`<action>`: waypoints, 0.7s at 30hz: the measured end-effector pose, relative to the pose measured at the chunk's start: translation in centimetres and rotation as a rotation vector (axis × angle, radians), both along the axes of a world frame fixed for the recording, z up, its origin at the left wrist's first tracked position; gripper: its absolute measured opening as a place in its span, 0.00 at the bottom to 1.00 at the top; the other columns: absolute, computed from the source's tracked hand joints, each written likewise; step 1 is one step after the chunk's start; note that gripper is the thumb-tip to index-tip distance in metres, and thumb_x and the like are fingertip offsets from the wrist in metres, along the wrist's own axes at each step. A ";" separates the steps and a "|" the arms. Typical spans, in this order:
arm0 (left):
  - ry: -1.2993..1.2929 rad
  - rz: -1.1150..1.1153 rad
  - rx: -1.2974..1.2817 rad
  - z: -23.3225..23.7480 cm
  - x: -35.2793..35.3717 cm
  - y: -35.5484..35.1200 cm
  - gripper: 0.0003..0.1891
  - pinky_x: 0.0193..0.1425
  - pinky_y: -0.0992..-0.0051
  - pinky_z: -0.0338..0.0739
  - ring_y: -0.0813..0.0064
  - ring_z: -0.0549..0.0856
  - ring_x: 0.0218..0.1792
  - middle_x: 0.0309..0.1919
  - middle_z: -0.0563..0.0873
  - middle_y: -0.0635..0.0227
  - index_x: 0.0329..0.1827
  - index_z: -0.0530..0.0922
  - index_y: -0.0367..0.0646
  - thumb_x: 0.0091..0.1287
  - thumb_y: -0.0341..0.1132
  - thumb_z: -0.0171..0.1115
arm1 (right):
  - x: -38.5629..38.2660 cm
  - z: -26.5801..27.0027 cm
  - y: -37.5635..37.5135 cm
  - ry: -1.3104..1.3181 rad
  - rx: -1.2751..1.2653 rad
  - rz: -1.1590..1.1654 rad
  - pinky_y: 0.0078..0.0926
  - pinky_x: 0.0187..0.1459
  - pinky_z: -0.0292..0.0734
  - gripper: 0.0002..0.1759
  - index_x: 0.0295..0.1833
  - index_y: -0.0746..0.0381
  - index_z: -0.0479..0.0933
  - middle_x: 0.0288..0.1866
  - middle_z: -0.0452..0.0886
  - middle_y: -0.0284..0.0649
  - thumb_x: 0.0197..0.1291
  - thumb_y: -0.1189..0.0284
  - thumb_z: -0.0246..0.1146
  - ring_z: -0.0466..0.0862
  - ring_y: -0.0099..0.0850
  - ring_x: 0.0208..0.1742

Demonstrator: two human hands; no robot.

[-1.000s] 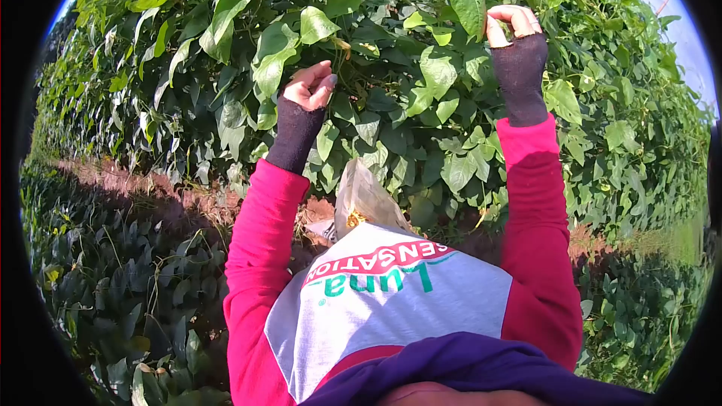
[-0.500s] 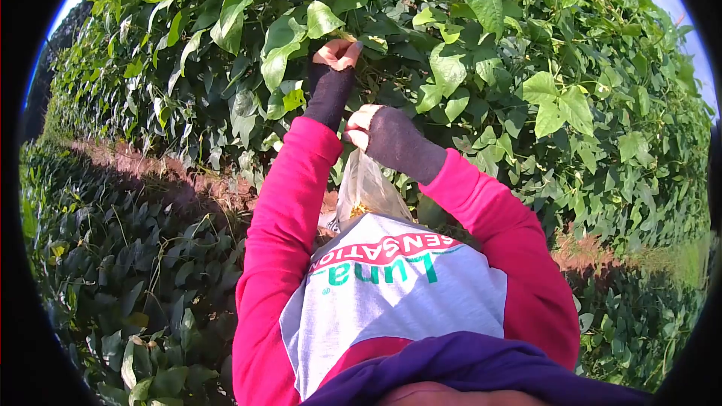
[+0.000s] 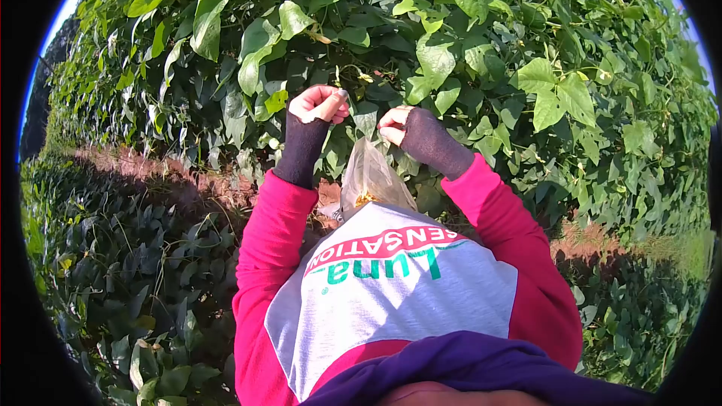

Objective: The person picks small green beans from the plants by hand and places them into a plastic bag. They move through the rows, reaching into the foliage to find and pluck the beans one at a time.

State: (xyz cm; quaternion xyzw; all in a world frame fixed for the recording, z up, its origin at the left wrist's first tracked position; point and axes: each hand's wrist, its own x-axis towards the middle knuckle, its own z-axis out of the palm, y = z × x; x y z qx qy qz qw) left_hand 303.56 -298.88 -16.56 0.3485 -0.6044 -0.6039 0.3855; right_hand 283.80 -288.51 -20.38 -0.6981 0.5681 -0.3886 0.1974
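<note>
My left hand (image 3: 319, 105), in a dark fingerless glove, is in front of the leaves with thumb and fingers pinched together. Whatever is between them is too small to make out. To its right, my right hand (image 3: 398, 124), gloved the same way, has its thumb and fingertips close together near a hanging leaf (image 3: 366, 118); anything in them is hidden. Between and below both hands, a clear plastic bag (image 3: 374, 173) hangs at my front with small yellow pieces (image 3: 365, 198) inside. A thin stem with a pale yellowish tip (image 3: 365, 76) sticks out above my left hand.
A tall wall of climbing, broad-leaved vines (image 3: 481, 68) rises ahead. Reddish soil (image 3: 180, 173) runs along its foot. Low, shaded leafy plants (image 3: 135, 271) grow at the left, and more (image 3: 624, 323) at the lower right.
My left hand has come down out of the foliage towards me. My right hand has shifted right, away from the top of the bag, and the gap between the hands is wider.
</note>
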 end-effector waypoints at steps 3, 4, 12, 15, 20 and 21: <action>-0.002 -0.096 0.033 -2.9 0.8 2.0 0.11 0.35 0.81 0.78 0.82 0.83 0.28 0.28 0.86 0.71 0.36 0.82 0.36 0.67 0.38 0.65 | -0.7 0.1 -0.3 -0.114 0.003 -0.039 0.24 0.34 0.76 0.07 0.41 0.64 0.82 0.32 0.83 0.39 0.59 0.73 0.66 0.81 0.23 0.30; -0.138 -0.171 -0.057 -4.0 1.2 2.5 0.10 0.35 0.79 0.77 0.81 0.83 0.28 0.28 0.86 0.70 0.36 0.82 0.36 0.66 0.36 0.65 | -0.7 0.8 -0.2 -0.162 0.045 -0.065 0.28 0.36 0.76 0.07 0.40 0.64 0.81 0.33 0.82 0.41 0.59 0.73 0.65 0.82 0.30 0.33; -0.733 -0.563 -1.125 -11.2 3.7 5.0 0.08 0.42 0.62 0.77 0.57 0.82 0.33 0.30 0.84 0.61 0.26 0.81 0.44 0.58 0.37 0.62 | -1.2 3.5 -2.3 -0.126 -0.243 -0.114 0.27 0.36 0.74 0.05 0.38 0.65 0.81 0.31 0.80 0.40 0.60 0.74 0.65 0.79 0.29 0.33; -0.558 -0.380 -0.934 -9.8 3.2 5.1 0.08 0.46 0.62 0.76 0.58 0.83 0.37 0.30 0.84 0.62 0.26 0.82 0.44 0.58 0.38 0.62 | -1.1 3.5 -2.9 -0.160 -0.297 -0.120 0.25 0.35 0.73 0.04 0.36 0.65 0.81 0.31 0.80 0.38 0.58 0.75 0.66 0.78 0.28 0.31; -0.621 -0.293 -0.496 -4.9 1.4 2.3 0.14 0.33 0.66 0.76 0.60 0.83 0.27 0.24 0.83 0.59 0.33 0.84 0.38 0.64 0.42 0.66 | -1.2 3.1 -1.9 -0.253 -0.214 -0.150 0.32 0.38 0.74 0.06 0.35 0.64 0.80 0.32 0.80 0.41 0.55 0.73 0.67 0.80 0.36 0.35; -0.578 -0.124 -0.557 -4.2 1.1 0.9 0.13 0.34 0.74 0.75 0.76 0.82 0.27 0.27 0.85 0.63 0.36 0.84 0.36 0.65 0.39 0.66 | -1.4 3.0 -1.7 -0.263 -0.222 -0.154 0.31 0.39 0.74 0.06 0.35 0.64 0.80 0.32 0.80 0.41 0.55 0.73 0.67 0.80 0.35 0.35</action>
